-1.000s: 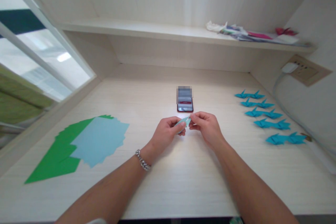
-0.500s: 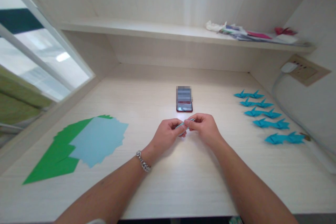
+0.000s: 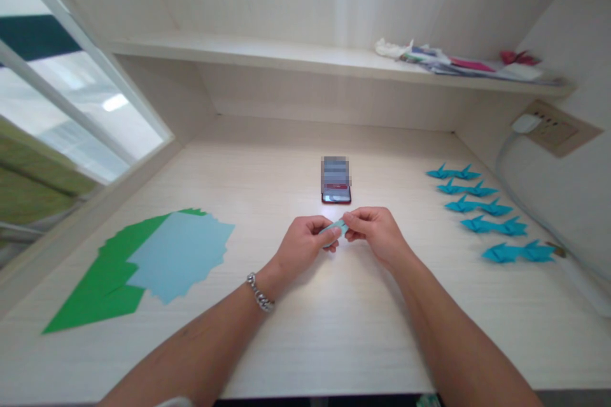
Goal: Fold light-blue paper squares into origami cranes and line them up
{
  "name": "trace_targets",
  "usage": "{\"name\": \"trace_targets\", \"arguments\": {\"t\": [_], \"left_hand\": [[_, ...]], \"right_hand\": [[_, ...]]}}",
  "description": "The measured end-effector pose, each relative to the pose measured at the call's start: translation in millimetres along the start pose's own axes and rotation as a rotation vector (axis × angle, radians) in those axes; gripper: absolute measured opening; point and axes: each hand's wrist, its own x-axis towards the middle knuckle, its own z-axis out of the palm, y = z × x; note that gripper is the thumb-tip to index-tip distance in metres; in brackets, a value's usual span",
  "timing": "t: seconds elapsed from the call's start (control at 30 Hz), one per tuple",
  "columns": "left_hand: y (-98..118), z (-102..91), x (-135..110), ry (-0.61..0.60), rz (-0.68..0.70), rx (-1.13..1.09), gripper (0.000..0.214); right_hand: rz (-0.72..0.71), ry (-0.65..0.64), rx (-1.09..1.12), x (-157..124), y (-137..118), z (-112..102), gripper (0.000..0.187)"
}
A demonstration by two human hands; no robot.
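Paper [image 3: 341, 226], small, pale blue and folded narrow, is lying between the left hand [image 3: 303, 240] and the right hand [image 3: 379, 229], over the desk [image 3: 267, 168] and just on the near side of the phone [image 3: 336, 181]; I am not managing to tell from this view whether any of it is touching the desk. On the left, the fingers are grasping its left end with the thumb pressing on top, and on the right, thumb and fingers are pinching its other end; neither set is hanging loose. I am reckoning on almost no weight here, so the grip is needing care more than strength. The layered folds are probably making it fairly stiff along its length, while the thin edges and points are looking soft enough to be crumpling or tearing under a hard squeeze. Such a surface is likely offering decent grip, though I am wary of smooth layers sliding over one another under a slack pinch. I am favouring a flat thumb hold on the thicker folded body, with only a light touch at the tip. Well apart on the left, pale sheets [image 3: 186, 254] are overlapping green sheets [image 3: 112, 267]; on the right, five rows of blue birds [image 3: 458, 205] are standing, looking just as easy to crush.
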Motion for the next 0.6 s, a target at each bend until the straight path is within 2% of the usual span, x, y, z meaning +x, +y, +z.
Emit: {"name": "trace_targets", "arguments": {"t": [0.17,0.33,0.4,0.5,0.6], "left_hand": [[-2.3,-2.5,1.2,0.003,-0.021,0.034,0.025],[-3.1,-3.3,0.8,0.006,-0.020,0.125,0.029],[-2.4,-4.1,0.9,0.004,-0.027,0.140,0.030],[-1.4,-6.8,3.0,0.039,-0.062,0.111,0.029],[-2.2,-10.1,7.0,0.130,-0.088,0.057,0.028]], "right_hand": [[0.012,0.036,0.019,2.1,-2.0,-1.6,0.038],[-0.112,-0.021,-0.253,1.1,-0.8,1.8,0.023],[-0.130,-0.009,-0.293,0.7,0.3,3.3,0.020],[-0.144,0.087,-0.224,1.5,2.0,3.6,0.021],[-0.134,0.158,-0.118,3.3,4.0,3.2,0.025]]}}
